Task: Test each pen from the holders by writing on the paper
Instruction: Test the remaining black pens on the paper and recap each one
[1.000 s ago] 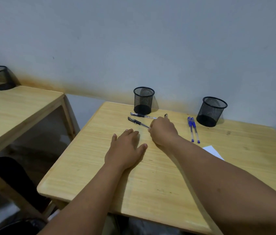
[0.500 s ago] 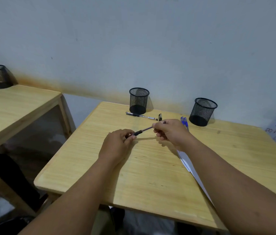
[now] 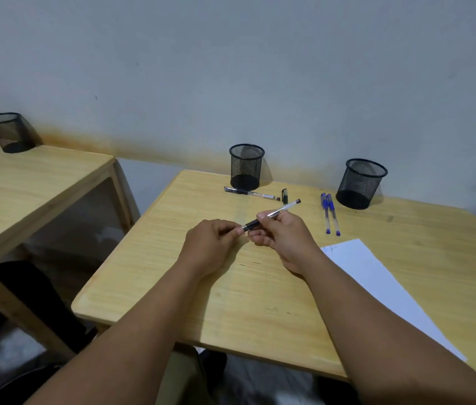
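Step in hand looks like uncapping: right hand (image 3: 285,239) grips the clear barrel of a black pen (image 3: 271,215) held above the desk (image 3: 260,302), left hand (image 3: 212,244) pinches its dark cap end, fingers of both clenched on it. Another black pen (image 3: 249,193) and a loose cap (image 3: 284,196) lie by the left holder (image 3: 246,166), two blue pens (image 3: 330,213) near the right holder (image 3: 360,183). Next move probably: pull cap straight off, carry the tip right to the paper (image 3: 377,282), scribble.
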